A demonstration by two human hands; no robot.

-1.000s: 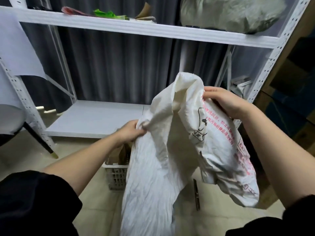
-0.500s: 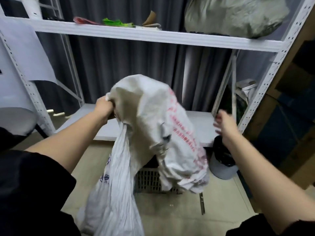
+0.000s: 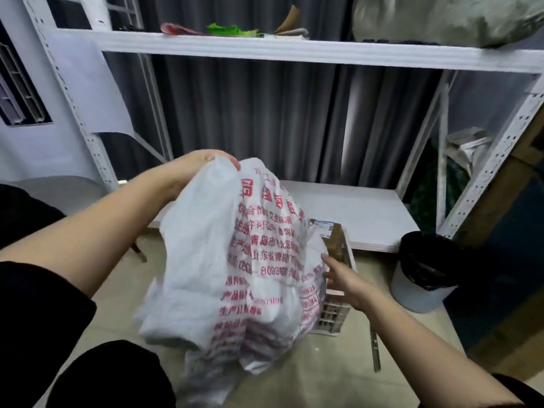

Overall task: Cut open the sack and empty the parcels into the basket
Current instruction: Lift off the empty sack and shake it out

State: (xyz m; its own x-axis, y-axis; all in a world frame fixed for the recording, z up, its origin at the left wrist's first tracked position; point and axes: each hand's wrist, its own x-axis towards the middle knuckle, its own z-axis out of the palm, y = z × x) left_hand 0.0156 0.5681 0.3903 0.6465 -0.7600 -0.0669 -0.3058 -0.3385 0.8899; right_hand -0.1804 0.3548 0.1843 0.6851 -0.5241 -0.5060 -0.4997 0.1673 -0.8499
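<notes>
Left hand (image 3: 200, 169) up high, fingers (image 3: 226, 160) curled over the top fold of the white sack (image 3: 235, 260) and pinching it, and that sack now hangs crumpled and slack, red print facing us, draped down to the floor (image 3: 323, 384). Half a second ago it was bunched higher and further left; it has swung across and dropped right over the basket (image 3: 335, 316). A second ago both hands gripped it, and now only the left holds. It looks limp, so I'd judge the emptying is nearly or fully done.

Moving right: the right hand (image 3: 344, 278), which had let go and was off to the side, has come back in, fingers (image 3: 326, 260) spread and straight, just at the sack's right edge beside the basket rim, holding nothing. Behind it a brown parcel (image 3: 329, 240) stands up out of the basket. Further right on the floor, a black-lined bin (image 3: 424, 269).

Hard to make out: the sack covers most of the basket, so how many parcels landed inside is hidden. Whether any remain in the sack, I cannot tell. The cut opening is not visible, and the print is motion-blurred.
</notes>
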